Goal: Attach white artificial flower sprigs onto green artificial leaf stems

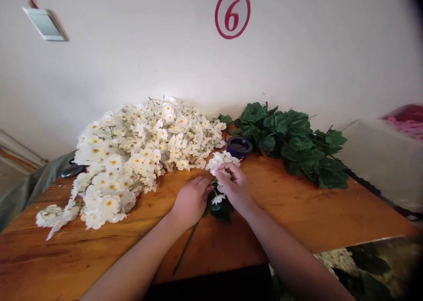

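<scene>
A small bunch of white artificial flowers (pixel 216 160) is held up over the middle of the wooden table. My left hand (pixel 193 199) is closed around its stem, and a long green stem (pixel 185 249) slants out below toward the table's front edge. My right hand (pixel 235 186) touches the blossoms from the right with thumb and fingers pinched together; what lies between those fingertips is partly hidden. Dark green leaves (pixel 222 210) hang beneath the blossoms, between my two hands. Just behind the bunch stands a small round dark-blue pot (pixel 239 146) with a black rim and a lit red light.
A large heap of white flowers (pixel 132 146) covers the table's (pixel 317 221) back left. Green leaf sprays (pixel 294 138) are piled at the back right, against the wall. More flowers (pixel 340 261) and leaves sit below the right front edge. A dark rounded object (pixel 73 171) lies at far left.
</scene>
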`<action>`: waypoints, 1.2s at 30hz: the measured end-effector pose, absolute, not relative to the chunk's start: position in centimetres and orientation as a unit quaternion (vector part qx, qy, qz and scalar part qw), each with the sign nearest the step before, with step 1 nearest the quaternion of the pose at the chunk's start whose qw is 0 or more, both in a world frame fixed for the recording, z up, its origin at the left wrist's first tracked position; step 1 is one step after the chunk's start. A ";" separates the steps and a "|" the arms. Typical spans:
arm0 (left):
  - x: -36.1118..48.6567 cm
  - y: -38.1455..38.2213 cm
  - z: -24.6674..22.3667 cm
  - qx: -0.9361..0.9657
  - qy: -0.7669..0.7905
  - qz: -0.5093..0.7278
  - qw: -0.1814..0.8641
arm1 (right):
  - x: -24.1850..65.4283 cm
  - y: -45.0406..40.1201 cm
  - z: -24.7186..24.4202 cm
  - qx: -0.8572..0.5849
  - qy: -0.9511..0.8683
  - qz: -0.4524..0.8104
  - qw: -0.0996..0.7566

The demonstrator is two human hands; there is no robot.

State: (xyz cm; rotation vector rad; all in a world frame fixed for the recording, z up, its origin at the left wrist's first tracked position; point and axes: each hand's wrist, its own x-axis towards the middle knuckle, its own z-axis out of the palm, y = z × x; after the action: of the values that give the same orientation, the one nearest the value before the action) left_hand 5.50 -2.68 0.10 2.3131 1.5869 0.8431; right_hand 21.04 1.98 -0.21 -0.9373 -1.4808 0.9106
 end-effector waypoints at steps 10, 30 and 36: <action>5.3 -3.0 0.8 0.799 0.523 0.264 0.137 | 19.6 0.8 -0.3 -0.396 -0.647 0.424 0.495; 5.7 -2.6 0.3 0.751 0.509 0.333 0.258 | 21.4 2.3 -2.2 -0.248 -0.776 0.038 0.579; 5.6 -2.6 0.6 0.822 0.481 0.271 0.140 | 22.4 3.0 0.3 -0.430 -0.558 0.191 0.684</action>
State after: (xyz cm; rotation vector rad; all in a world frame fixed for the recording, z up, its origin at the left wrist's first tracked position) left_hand 5.62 -2.60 0.62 2.3754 1.3910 0.7820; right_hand 22.43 3.00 0.29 -0.9640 -1.2497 0.4275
